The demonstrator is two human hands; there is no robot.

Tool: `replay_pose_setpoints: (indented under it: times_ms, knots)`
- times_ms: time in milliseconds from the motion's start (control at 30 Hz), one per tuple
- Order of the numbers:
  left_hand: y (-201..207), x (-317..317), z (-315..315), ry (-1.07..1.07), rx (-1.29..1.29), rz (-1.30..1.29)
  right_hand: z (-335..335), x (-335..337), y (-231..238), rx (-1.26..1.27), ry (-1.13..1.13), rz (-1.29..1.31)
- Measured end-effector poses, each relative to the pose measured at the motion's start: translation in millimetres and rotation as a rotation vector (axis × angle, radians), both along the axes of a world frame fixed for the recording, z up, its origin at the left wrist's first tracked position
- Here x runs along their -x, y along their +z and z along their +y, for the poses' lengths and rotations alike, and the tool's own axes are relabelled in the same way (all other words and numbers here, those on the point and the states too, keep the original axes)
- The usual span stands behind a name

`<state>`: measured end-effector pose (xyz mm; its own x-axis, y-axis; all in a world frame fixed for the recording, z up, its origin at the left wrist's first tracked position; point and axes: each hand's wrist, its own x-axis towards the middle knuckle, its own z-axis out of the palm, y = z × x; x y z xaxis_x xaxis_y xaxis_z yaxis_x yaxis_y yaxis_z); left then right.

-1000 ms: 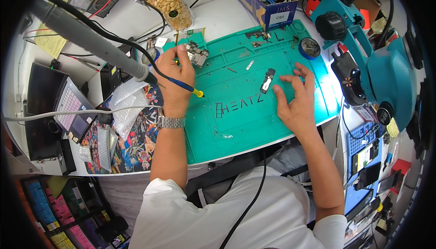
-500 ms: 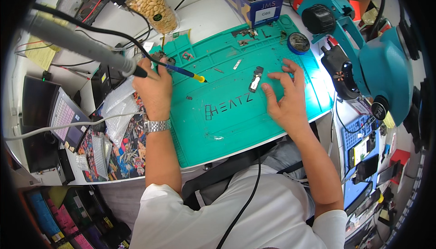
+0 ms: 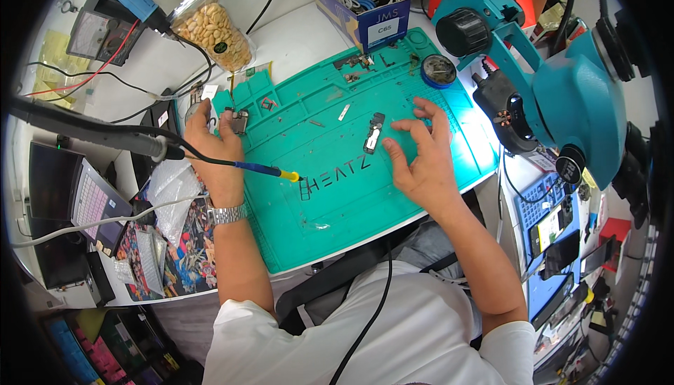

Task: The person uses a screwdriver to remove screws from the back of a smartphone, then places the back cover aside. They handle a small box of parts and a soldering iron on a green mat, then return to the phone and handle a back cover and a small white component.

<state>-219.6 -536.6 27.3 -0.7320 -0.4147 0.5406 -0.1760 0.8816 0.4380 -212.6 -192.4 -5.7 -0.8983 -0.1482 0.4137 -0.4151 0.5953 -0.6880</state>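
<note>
My left hand (image 3: 216, 157), with a metal-banded watch (image 3: 228, 214) at its wrist, rests at the left edge of the green work mat (image 3: 337, 223). Its fingers are apart beside a small dark metal part (image 3: 239, 121). Across its back, above the mat, runs a slim blue pen-shaped tool (image 3: 263, 169) with a yellow collar and a cable; the hand does not appear to grip it. My right hand (image 3: 425, 164) hovers over the mat with curved, spread fingers and nothing in them. Left of its thumb lies a small dark part with a white label (image 3: 374, 133).
A blue-green microscope (image 3: 576, 97) stands at the right. Behind the mat are a box of cables (image 3: 361, 20) and a bag of nuts (image 3: 214, 30). A round blue-rimmed tin (image 3: 439, 71) sits on the mat. A grey handle (image 3: 91, 131) crosses the left side; a laptop (image 3: 95, 195) lies beyond.
The whole view has shifted, moving the mat left and down. The blue tool hangs lower over the mat and closer to my left wrist. The fingers of my left hand show more spread.
</note>
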Motion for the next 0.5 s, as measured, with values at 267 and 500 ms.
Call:
replay_pose_setpoints:
  times_ms: [267,500]
  knots:
    - [2,3,16,-0.167,-0.633,0.174,0,0,-1,0.008,0.004,0.006]
    - [16,-1,24,-0.071,-0.627,0.118,0,0,-1,0.001,0.0,0.0]
